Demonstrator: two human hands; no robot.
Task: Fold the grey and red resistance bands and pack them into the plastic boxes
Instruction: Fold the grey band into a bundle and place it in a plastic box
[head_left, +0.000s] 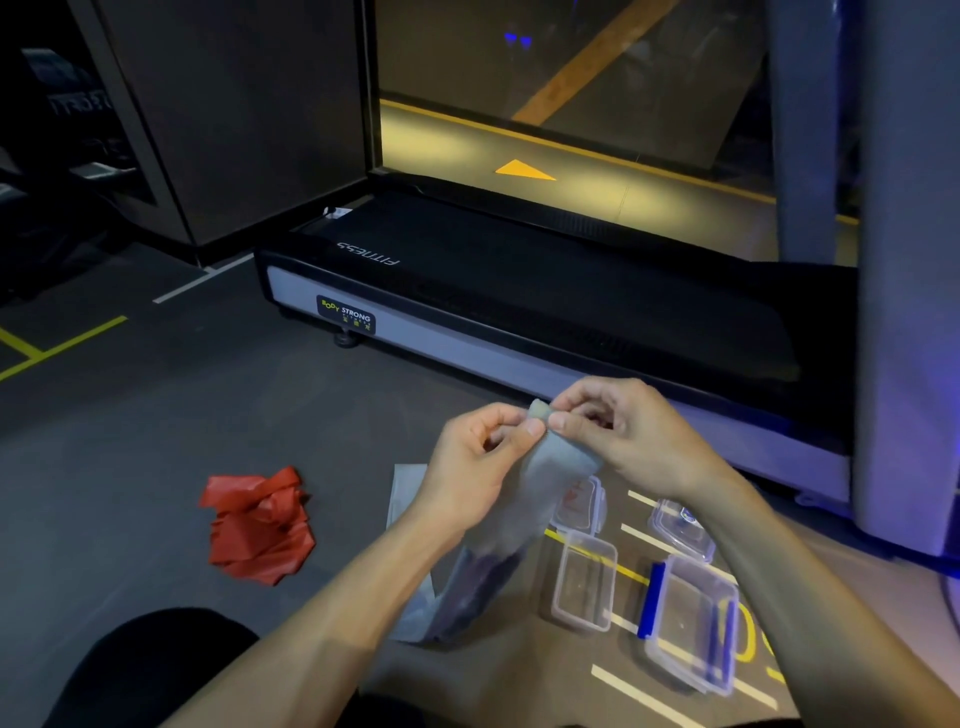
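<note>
We are pinching the top end of the grey band (556, 467) between the left hand (483, 457) and right hand (618, 431), its length hanging to the floor. We are judging the task as early: the red band (257, 525) is lying crumpled at left, and both open plastic boxes (584, 582) are standing empty at right, lids (683, 527) beside them.

A dim gym floor (156, 415) of dark grey matting, crossed by yellow and white painted lines. A black treadmill (519, 291) labelled "Body Strong" sits before a glass pane (571, 104); a yellow arrow (524, 170) glows beyond it. Blue light tints a grey pillar (909, 260).
</note>
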